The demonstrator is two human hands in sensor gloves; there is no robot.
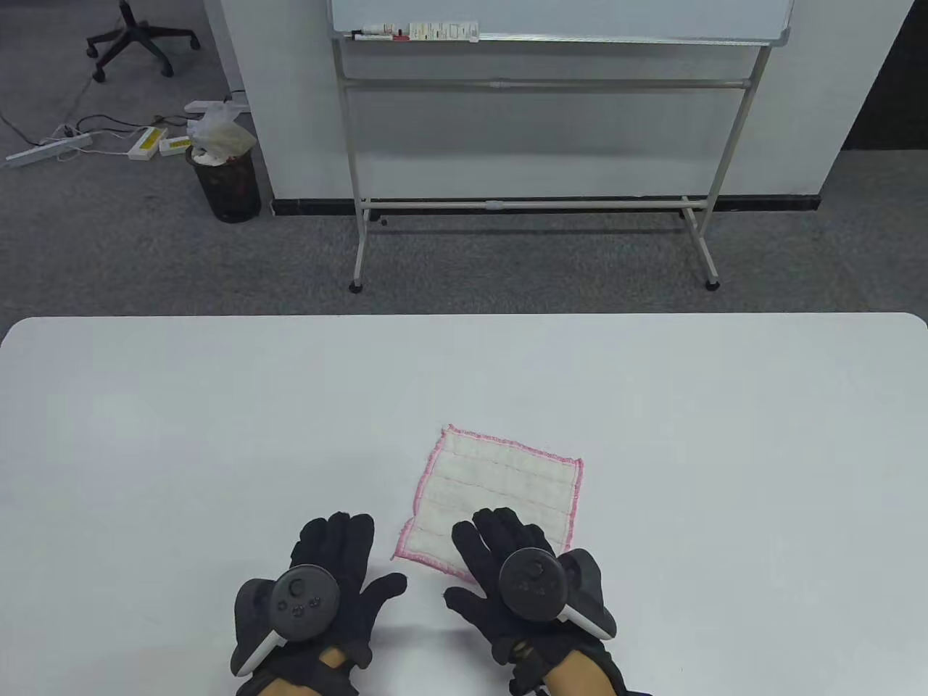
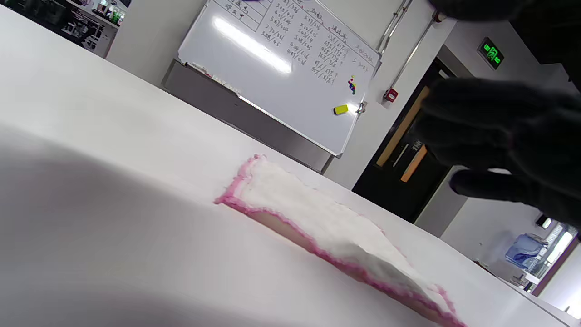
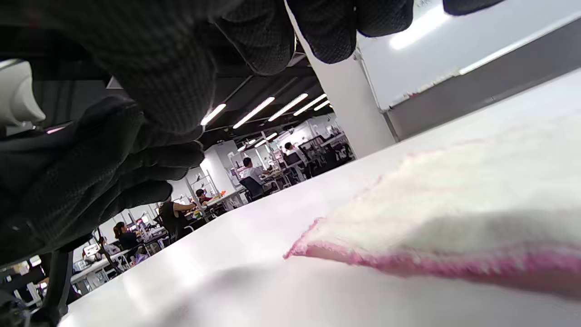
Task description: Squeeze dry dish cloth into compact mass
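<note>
Left hand (image 1: 330, 580) first: I'm spreading it flat and loose over the white counter (image 1: 181, 435), fingers splayed, gripping nothing, just beside the near left corner of the dish cloth (image 1: 500, 486). Moving right, that cloth is lying flat and unfolded on the counter, white with a pink edge. My right hand (image 1: 518, 573) is hovering over its near edge, fingers released and spread; whether they're touching the fabric, I can't tell. Beyond the counter a whiteboard (image 1: 558, 18) is standing.
</note>
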